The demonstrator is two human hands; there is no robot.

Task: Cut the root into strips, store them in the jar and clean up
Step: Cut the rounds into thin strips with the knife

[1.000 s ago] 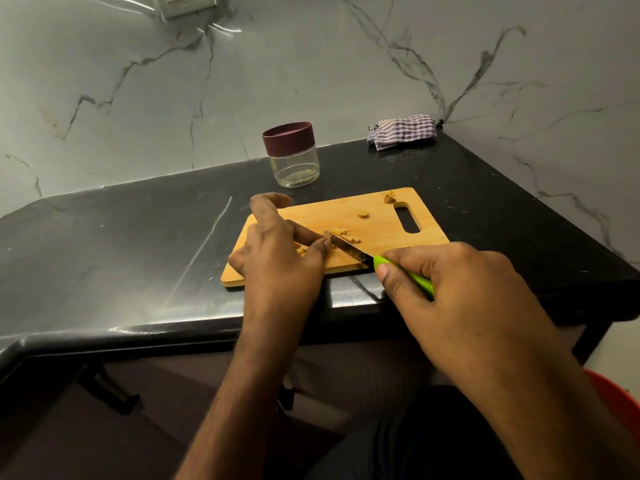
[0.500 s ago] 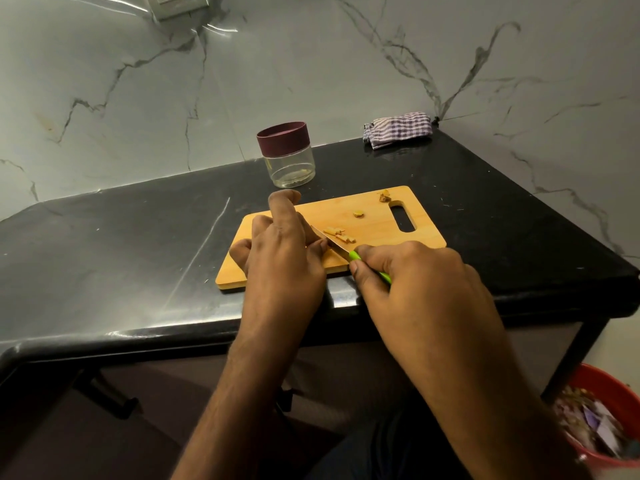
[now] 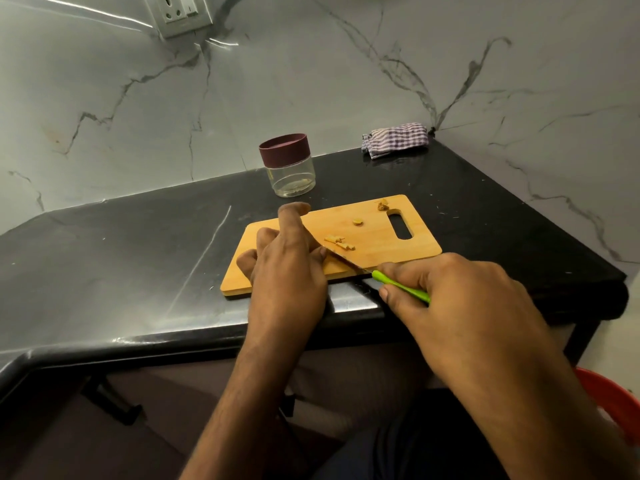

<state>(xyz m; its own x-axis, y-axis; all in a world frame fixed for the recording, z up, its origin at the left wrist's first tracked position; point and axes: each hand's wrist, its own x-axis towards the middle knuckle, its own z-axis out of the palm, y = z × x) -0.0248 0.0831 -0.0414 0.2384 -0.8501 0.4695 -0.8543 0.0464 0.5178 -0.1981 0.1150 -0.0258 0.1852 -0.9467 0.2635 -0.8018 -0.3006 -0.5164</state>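
Note:
A wooden cutting board (image 3: 377,233) lies on the black counter. My left hand (image 3: 287,268) rests on its left half with fingers curled down over a piece of root that the hand hides; the index finger points away. My right hand (image 3: 460,303) grips the green handle of a knife (image 3: 398,287), whose blade runs up-left to my left fingertips. Several pale cut strips (image 3: 340,242) lie just beyond the blade. Two small root scraps (image 3: 358,222) (image 3: 383,205) sit further back near the handle slot. A clear jar (image 3: 290,168) with a maroon lid stands behind the board.
A folded checked cloth (image 3: 394,138) lies in the back corner by the marble wall. The counter's right edge (image 3: 616,278) drops off close to the board. A red bin (image 3: 613,400) stands on the floor at lower right. A wall socket (image 3: 180,12) is at the top.
My right hand has drawn the knife back toward me and to the right, so more of the green handle shows. My left hand stays on the board.

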